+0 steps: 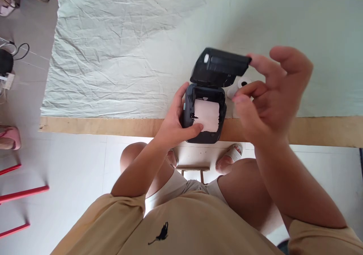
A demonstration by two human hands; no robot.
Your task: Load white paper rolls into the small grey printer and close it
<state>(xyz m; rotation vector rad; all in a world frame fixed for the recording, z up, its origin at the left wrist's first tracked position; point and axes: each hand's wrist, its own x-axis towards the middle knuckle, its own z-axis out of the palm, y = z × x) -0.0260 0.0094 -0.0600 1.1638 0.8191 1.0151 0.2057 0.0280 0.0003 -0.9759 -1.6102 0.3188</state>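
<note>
A small dark receipt printer [205,136] is tilted up over the table's front edge, its lid [219,64] swung open. Inside it lies a white paper roll [207,113] with some black marks along its edges. My left hand [180,122] grips the printer from the left side, with the thumb on the front near the paper. My right hand [276,92] is to the right, fingers apart, and one fingertip touches the lid's right corner. Its thumb and another finger are close to a second white paper roll [234,90], which stands on the cloth behind the printer, partly hidden.
A wrinkled pale green cloth [127,58] covers the table, leaving a bare wooden front edge [113,124]. Red metal legs [25,194] and a cable [24,51] are on the floor at left. My legs and a stool [194,169] are below the table edge.
</note>
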